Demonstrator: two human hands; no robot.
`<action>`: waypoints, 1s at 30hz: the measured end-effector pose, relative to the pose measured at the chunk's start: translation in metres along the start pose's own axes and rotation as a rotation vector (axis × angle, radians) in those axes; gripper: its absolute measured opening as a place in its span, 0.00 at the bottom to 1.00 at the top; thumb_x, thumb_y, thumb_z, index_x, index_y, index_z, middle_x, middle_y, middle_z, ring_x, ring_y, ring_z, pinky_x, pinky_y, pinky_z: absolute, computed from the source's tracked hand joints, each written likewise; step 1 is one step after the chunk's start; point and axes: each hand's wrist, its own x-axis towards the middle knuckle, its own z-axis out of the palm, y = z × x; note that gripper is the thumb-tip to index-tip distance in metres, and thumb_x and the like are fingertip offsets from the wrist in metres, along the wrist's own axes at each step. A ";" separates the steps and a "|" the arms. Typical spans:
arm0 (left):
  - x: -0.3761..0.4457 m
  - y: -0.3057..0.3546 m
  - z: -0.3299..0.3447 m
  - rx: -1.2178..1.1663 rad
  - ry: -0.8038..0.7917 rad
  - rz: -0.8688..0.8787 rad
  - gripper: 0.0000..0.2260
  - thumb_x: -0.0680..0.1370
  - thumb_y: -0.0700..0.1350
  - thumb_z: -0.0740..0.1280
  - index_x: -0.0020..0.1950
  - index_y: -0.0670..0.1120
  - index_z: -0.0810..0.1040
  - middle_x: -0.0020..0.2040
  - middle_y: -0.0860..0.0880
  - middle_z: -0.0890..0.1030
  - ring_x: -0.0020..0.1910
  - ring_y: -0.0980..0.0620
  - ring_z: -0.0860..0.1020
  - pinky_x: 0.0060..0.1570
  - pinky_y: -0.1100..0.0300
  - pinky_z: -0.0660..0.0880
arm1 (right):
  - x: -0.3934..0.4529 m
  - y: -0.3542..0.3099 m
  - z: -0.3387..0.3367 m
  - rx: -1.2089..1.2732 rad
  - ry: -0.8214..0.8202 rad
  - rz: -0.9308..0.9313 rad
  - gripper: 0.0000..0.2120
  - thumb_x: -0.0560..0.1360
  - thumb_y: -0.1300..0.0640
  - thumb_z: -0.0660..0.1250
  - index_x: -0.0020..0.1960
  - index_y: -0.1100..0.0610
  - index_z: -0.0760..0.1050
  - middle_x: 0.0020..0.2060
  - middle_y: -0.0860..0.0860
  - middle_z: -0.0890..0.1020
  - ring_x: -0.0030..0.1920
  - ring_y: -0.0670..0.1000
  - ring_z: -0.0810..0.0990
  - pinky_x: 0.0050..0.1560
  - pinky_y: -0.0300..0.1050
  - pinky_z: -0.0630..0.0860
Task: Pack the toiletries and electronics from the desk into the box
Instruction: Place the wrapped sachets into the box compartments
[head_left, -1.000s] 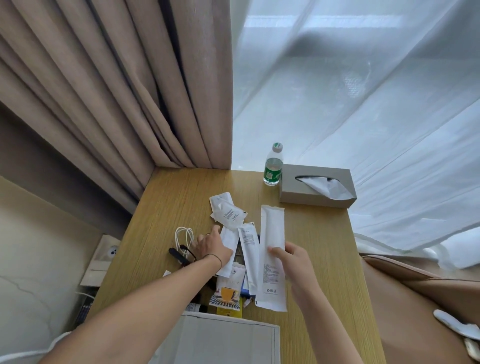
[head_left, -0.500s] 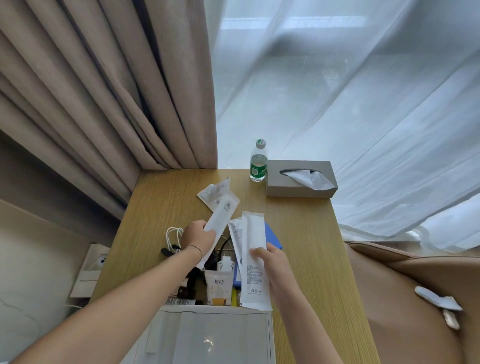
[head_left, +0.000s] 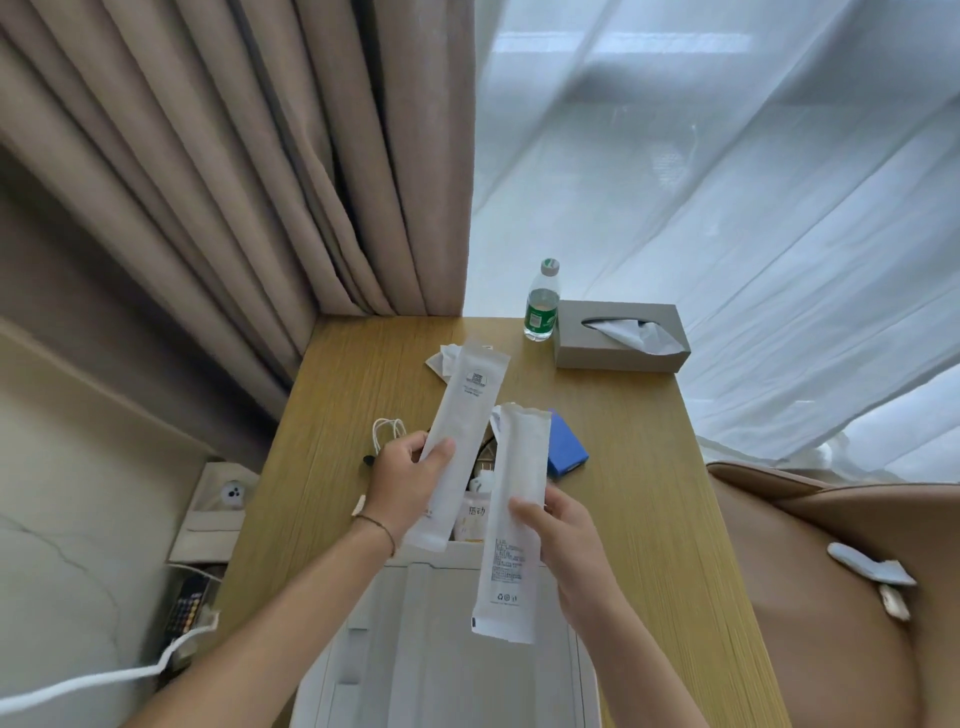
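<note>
A long white sachet (head_left: 462, 441) is gripped between thumb and fingers of the left hand (head_left: 405, 480), while a second sachet (head_left: 511, 525), nearer and right, is pinched by the right hand (head_left: 563, 545) above the box (head_left: 441, 649).

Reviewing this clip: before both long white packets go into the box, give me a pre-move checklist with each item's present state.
1. Left hand grips the long white paper packet with the printed logo: ok.
2. Right hand grips the second long white packet with small print: ok.
3. Both packets lifted off the wooden desk: ok.
4. White box lies below the hands: ok.
5. Box open and has room: cannot tell.
6. All items packed: not ok; blue flat case and white coiled cable remain on the desk.
</note>
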 end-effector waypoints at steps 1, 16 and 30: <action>-0.009 -0.002 -0.005 -0.027 -0.003 0.003 0.10 0.80 0.44 0.69 0.48 0.37 0.82 0.40 0.39 0.82 0.37 0.46 0.78 0.39 0.49 0.76 | -0.006 0.003 0.002 -0.028 -0.013 -0.012 0.08 0.79 0.59 0.68 0.54 0.53 0.85 0.49 0.54 0.88 0.51 0.57 0.86 0.49 0.49 0.80; -0.088 -0.059 -0.074 -0.194 0.075 -0.094 0.04 0.80 0.43 0.69 0.49 0.47 0.83 0.42 0.52 0.87 0.39 0.55 0.84 0.41 0.57 0.82 | -0.041 0.096 0.027 -0.339 -0.027 0.152 0.07 0.76 0.60 0.72 0.53 0.53 0.83 0.45 0.48 0.89 0.49 0.51 0.87 0.51 0.48 0.82; -0.108 -0.075 -0.106 -0.251 0.119 -0.134 0.04 0.79 0.47 0.70 0.46 0.52 0.84 0.43 0.52 0.87 0.43 0.52 0.85 0.41 0.57 0.82 | -0.010 0.156 0.038 -0.457 -0.019 0.503 0.09 0.75 0.64 0.73 0.55 0.59 0.81 0.47 0.53 0.87 0.48 0.53 0.86 0.43 0.46 0.83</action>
